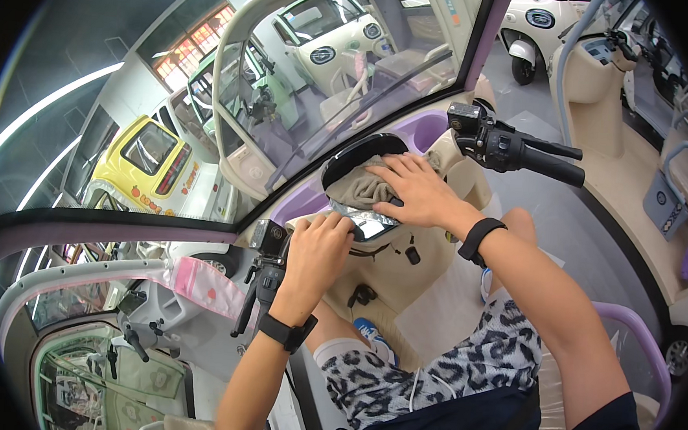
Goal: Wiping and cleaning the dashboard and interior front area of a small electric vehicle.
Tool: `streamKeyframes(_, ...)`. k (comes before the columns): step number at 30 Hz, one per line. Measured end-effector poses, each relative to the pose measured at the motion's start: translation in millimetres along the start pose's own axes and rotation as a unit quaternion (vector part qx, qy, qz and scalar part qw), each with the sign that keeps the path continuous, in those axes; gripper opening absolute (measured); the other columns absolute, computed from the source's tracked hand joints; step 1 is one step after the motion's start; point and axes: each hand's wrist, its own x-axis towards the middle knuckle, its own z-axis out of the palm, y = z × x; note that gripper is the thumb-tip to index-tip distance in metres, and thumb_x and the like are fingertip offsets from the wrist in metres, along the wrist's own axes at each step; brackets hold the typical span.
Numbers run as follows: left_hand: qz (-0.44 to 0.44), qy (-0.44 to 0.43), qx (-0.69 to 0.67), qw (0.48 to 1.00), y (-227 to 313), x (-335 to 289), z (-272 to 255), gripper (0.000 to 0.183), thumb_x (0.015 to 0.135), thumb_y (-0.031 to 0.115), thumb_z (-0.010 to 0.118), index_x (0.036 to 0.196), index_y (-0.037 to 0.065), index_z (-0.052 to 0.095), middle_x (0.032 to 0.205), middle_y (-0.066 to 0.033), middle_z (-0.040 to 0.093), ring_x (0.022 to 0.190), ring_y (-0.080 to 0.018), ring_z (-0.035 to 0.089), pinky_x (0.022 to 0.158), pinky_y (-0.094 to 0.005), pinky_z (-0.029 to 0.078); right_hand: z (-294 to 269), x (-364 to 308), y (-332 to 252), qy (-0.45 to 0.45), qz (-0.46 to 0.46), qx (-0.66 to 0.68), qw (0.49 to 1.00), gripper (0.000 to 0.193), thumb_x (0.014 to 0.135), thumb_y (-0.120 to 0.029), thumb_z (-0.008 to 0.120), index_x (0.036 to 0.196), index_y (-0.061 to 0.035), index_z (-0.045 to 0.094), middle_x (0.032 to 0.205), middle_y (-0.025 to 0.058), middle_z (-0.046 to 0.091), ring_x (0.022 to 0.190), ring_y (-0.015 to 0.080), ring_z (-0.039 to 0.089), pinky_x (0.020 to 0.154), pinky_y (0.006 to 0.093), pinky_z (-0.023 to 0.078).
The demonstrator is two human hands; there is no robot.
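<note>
In front of me is the dashboard display of a small cream and purple vehicle, a dark rounded panel with a shiny lower part. A bunched grey-brown cloth covers much of it. My right hand presses this cloth onto the panel, fingers stretched across it and thumb along its near side. At the panel's lower left edge, my left hand has its fingers curled closed over the rim. Its fingertips are partly hidden. Black wristbands circle both wrists.
Handlebar grips stand on either side, the right grip and the left grip. Beyond the dashboard rises a windshield with a dark frame. A key fob hangs below the panel. A yellow vehicle and several others surround me.
</note>
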Motion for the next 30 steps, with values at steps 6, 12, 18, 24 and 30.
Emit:
streamKeyframes(6, -0.029, 0.022, -0.004, 0.999, 1, 6, 9, 0.005, 0.087, 0.012, 0.063, 0.089, 0.008, 0.06, 0.087, -0.0054, 0.063, 0.086, -0.0247, 0.063, 0.075, -0.0387, 0.044, 0, 0, -3, 0.005, -0.001, -0.002, 1.0, 0.067, 0.089, -0.05, 0.058, 0.143, -0.0144, 0.043, 0.142, 0.0197, 0.045, 0.136, 0.0334, 0.037, 0.117, 0.0444, 0.022)
streamKeyframes(12, -0.04, 0.032, -0.03, 0.998, 0, 5, 12, 0.005, 0.088, 0.012, 0.061, 0.091, 0.008, 0.06, 0.085, -0.0058, 0.063, 0.077, -0.0265, 0.062, 0.071, -0.0376, 0.043, -1, -1, -1, 0.006, -0.001, 0.011, 1.0, 0.067, 0.089, -0.05, 0.06, 0.144, -0.0161, 0.043, 0.142, 0.0194, 0.044, 0.134, 0.0371, 0.035, 0.115, 0.0476, 0.023)
streamKeyframes(18, -0.044, 0.033, -0.025, 0.998, -1, 3, 13, 0.004, 0.09, 0.012, 0.059, 0.091, 0.009, 0.059, 0.084, -0.0062, 0.062, 0.075, -0.0271, 0.06, 0.07, -0.0377, 0.043, 0, 0, -2, 0.003, 0.001, 0.009, 1.0, 0.067, 0.089, -0.051, 0.059, 0.144, -0.0173, 0.042, 0.142, 0.0192, 0.044, 0.135, 0.0375, 0.034, 0.115, 0.0477, 0.023)
streamKeyframes(24, -0.095, 0.013, -0.106, 0.99, 6, 3, 11, 0.012, 0.09, 0.008, 0.057, 0.102, 0.007, 0.058, 0.091, -0.0098, 0.064, 0.081, -0.0325, 0.064, 0.07, -0.042, 0.049, -1, 0, -3, -0.002, 0.006, 0.011, 1.0, 0.067, 0.089, -0.049, 0.06, 0.145, -0.0176, 0.041, 0.143, 0.0188, 0.043, 0.136, 0.0373, 0.033, 0.115, 0.0474, 0.023)
streamKeyframes(30, -0.094, -0.007, -0.112, 0.989, 9, 5, 6, 0.015, 0.09, 0.007, 0.056, 0.105, 0.008, 0.06, 0.097, -0.0104, 0.063, 0.082, -0.0342, 0.064, 0.069, -0.0427, 0.05, 0, -1, -2, 0.001, 0.005, 0.009, 1.0, 0.067, 0.088, -0.049, 0.06, 0.144, -0.0176, 0.041, 0.143, 0.0188, 0.044, 0.136, 0.0371, 0.033, 0.115, 0.047, 0.023)
